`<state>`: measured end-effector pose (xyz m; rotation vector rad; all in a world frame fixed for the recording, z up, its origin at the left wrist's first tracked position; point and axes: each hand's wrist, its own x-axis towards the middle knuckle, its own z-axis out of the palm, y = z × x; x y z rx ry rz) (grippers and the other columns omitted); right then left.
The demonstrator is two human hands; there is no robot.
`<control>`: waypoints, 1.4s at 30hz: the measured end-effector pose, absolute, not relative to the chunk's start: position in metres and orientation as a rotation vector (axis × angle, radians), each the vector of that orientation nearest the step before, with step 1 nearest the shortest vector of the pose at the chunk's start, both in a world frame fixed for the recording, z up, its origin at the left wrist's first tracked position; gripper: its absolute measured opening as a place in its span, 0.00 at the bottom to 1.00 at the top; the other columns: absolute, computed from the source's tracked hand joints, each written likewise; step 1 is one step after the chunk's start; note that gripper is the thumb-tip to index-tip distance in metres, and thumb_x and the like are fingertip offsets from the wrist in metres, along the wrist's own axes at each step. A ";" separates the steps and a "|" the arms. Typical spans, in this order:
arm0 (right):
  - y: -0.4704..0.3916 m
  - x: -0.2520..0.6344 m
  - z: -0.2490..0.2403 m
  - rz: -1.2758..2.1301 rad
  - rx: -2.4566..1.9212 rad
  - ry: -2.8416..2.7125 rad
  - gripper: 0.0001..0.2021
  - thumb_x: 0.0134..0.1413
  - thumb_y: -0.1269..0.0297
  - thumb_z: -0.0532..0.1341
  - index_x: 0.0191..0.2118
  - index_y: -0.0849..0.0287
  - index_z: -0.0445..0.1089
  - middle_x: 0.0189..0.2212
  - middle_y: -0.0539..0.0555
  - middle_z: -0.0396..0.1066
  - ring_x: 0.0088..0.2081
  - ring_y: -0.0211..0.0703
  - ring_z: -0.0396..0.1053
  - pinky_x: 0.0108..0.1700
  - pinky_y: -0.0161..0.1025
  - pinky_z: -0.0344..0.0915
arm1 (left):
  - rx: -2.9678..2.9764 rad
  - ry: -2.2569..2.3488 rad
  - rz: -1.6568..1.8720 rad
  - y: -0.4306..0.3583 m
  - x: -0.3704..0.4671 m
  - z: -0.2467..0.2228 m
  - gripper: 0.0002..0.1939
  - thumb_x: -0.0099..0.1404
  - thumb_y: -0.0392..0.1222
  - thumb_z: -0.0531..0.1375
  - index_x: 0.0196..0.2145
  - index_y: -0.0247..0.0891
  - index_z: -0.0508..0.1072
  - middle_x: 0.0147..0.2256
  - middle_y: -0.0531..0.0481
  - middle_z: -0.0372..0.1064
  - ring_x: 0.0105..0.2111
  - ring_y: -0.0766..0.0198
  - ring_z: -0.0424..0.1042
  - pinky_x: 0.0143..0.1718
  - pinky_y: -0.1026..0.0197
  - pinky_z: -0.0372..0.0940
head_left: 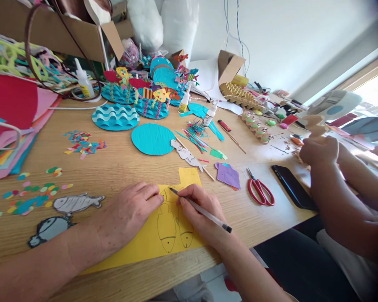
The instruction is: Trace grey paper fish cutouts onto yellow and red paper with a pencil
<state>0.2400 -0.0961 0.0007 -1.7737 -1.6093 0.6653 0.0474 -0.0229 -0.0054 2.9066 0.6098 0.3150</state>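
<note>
Paper lies flat under close-set left fingers, right fingers pinching a slender pen.

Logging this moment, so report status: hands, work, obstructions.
Right hand: gripping pen, tip at yellow paper. Left hand: resting on paper. Fish outlines visible. Nothing blocking pen tip.

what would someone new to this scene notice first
Probably the bright yellow paper at the table's near edge, with fish outlines drawn on it and a pen in the right hand. Next, the colourful paper fish standing over wavy blue bases toward the back. The red-handled scissors stand out too, just left of a black phone.
</note>
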 end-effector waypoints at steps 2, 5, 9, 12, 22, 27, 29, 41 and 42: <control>-0.096 0.240 0.000 0.682 -1.774 -1.580 0.05 0.51 0.70 0.55 0.33 0.57 0.67 0.21 0.46 0.69 0.23 0.34 0.65 0.26 0.30 0.57 | 2.912 0.609 0.317 -0.022 0.048 -0.006 0.13 0.63 0.24 0.51 0.40 0.36 0.70 0.39 0.47 0.68 0.38 0.58 0.66 0.38 0.56 0.66; -0.094 0.239 0.000 0.677 -1.784 -1.548 0.05 0.51 0.70 0.55 0.33 0.57 0.67 0.21 0.46 0.69 0.22 0.34 0.65 0.26 0.31 0.57 | 2.920 0.611 0.321 -0.021 0.049 -0.005 0.13 0.63 0.24 0.51 0.40 0.35 0.70 0.40 0.46 0.68 0.38 0.58 0.66 0.38 0.56 0.67; -0.094 0.239 0.000 0.654 -1.798 -1.562 0.05 0.51 0.70 0.55 0.32 0.57 0.67 0.20 0.46 0.68 0.22 0.34 0.64 0.25 0.31 0.56 | 2.920 0.613 0.303 -0.021 0.050 -0.003 0.14 0.63 0.23 0.51 0.40 0.35 0.70 0.40 0.46 0.68 0.38 0.58 0.66 0.38 0.55 0.67; -0.095 0.239 0.001 0.643 -1.791 -1.596 0.05 0.51 0.70 0.55 0.32 0.57 0.67 0.21 0.46 0.69 0.22 0.34 0.65 0.25 0.31 0.56 | 2.906 0.617 0.303 -0.022 0.050 -0.003 0.14 0.63 0.24 0.51 0.40 0.35 0.70 0.39 0.46 0.68 0.38 0.58 0.66 0.38 0.56 0.67; -0.095 0.239 0.000 0.659 -1.793 -1.552 0.05 0.51 0.70 0.55 0.33 0.57 0.67 0.22 0.47 0.71 0.23 0.35 0.66 0.26 0.31 0.58 | 2.886 0.629 0.292 -0.022 0.050 -0.003 0.15 0.64 0.24 0.49 0.40 0.35 0.71 0.40 0.46 0.69 0.38 0.59 0.67 0.38 0.56 0.66; -0.096 0.240 0.000 0.632 -1.791 -1.592 0.05 0.51 0.70 0.55 0.32 0.57 0.67 0.21 0.46 0.69 0.23 0.34 0.65 0.26 0.31 0.57 | 2.875 0.632 0.299 -0.022 0.049 -0.003 0.14 0.64 0.25 0.50 0.39 0.36 0.71 0.40 0.47 0.68 0.38 0.59 0.67 0.38 0.57 0.66; -0.096 0.240 0.000 0.633 -1.792 -1.603 0.05 0.51 0.70 0.55 0.32 0.57 0.67 0.21 0.46 0.69 0.23 0.35 0.65 0.26 0.31 0.57 | 2.872 0.634 0.309 -0.022 0.049 -0.003 0.13 0.64 0.25 0.50 0.39 0.36 0.71 0.40 0.47 0.68 0.37 0.60 0.67 0.38 0.57 0.66; -0.097 0.240 -0.001 0.642 -1.798 -1.578 0.05 0.52 0.70 0.55 0.33 0.56 0.67 0.24 0.47 0.72 0.25 0.35 0.67 0.27 0.31 0.58 | 2.903 0.637 0.311 -0.022 0.049 -0.005 0.14 0.64 0.25 0.50 0.40 0.37 0.71 0.40 0.47 0.68 0.37 0.60 0.67 0.38 0.57 0.66; -0.097 0.240 -0.001 0.639 -1.798 -1.587 0.05 0.51 0.70 0.55 0.33 0.56 0.67 0.23 0.47 0.71 0.24 0.35 0.67 0.27 0.31 0.58 | 2.910 0.639 0.299 -0.022 0.049 -0.004 0.14 0.64 0.24 0.50 0.40 0.37 0.71 0.40 0.47 0.68 0.37 0.60 0.67 0.38 0.58 0.66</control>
